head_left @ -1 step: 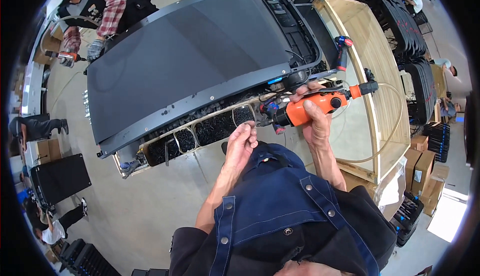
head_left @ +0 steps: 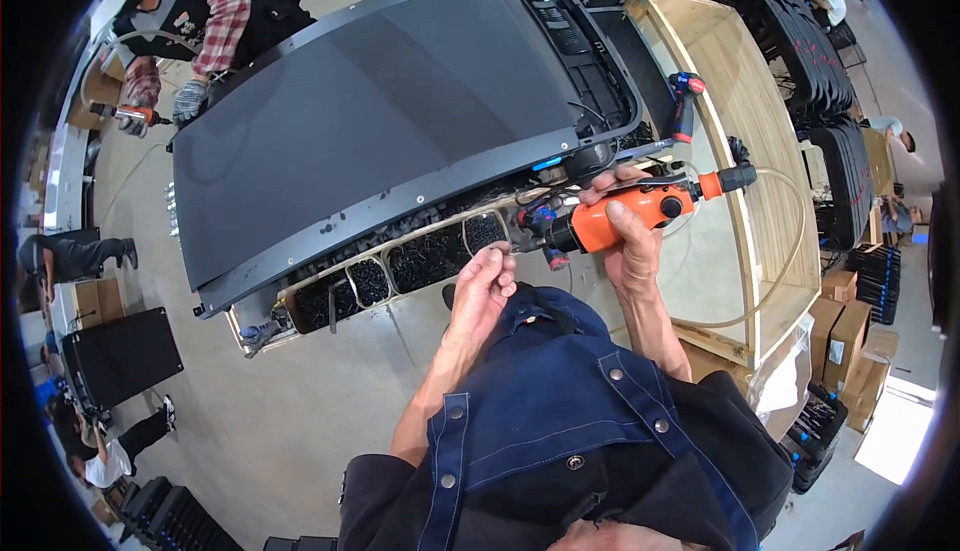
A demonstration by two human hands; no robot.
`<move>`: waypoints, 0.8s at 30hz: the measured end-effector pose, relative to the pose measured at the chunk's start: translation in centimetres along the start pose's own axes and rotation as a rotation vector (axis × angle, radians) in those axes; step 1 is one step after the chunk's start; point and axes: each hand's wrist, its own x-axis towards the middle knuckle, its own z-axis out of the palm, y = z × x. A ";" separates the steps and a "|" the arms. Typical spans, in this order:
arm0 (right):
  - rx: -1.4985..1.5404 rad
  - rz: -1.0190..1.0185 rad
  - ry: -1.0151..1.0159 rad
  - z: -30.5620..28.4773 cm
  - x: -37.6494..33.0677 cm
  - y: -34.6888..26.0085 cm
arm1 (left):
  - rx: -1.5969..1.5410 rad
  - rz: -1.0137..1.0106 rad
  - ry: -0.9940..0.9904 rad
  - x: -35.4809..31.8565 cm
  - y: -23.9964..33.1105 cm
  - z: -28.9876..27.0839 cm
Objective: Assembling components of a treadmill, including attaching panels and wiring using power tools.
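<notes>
My right hand (head_left: 628, 251) grips an orange air-powered screwdriver (head_left: 625, 216). Its tip points left at the lower edge of a large dark grey panel (head_left: 380, 111), and a clear hose (head_left: 790, 241) runs from its back end. My left hand (head_left: 482, 286) hovers just below a long wooden tray of black screws (head_left: 400, 261) that lies along the panel's edge. Its fingertips are pinched together near the tray's right end. Anything between them is too small to see.
A light wooden frame (head_left: 760, 131) stands to the right, with a blue and red tool (head_left: 684, 101) near it. At the top left a person in a plaid sleeve and gloves (head_left: 190, 101) holds another orange tool (head_left: 125, 113). Cardboard boxes (head_left: 845, 326) and stacked black parts (head_left: 850, 166) are at the right.
</notes>
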 end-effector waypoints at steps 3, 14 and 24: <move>0.040 -0.028 -0.008 -1.6 1.7 -0.3 | -0.170 -0.057 -0.031 2.0 -1.1 1.0; -0.144 -0.170 -0.080 -5.4 8.2 -2.6 | -0.280 -0.027 0.077 12.1 -4.9 8.1; -0.506 -0.119 -0.346 -2.8 15.1 -1.2 | -0.477 -0.237 0.019 19.5 -4.8 8.9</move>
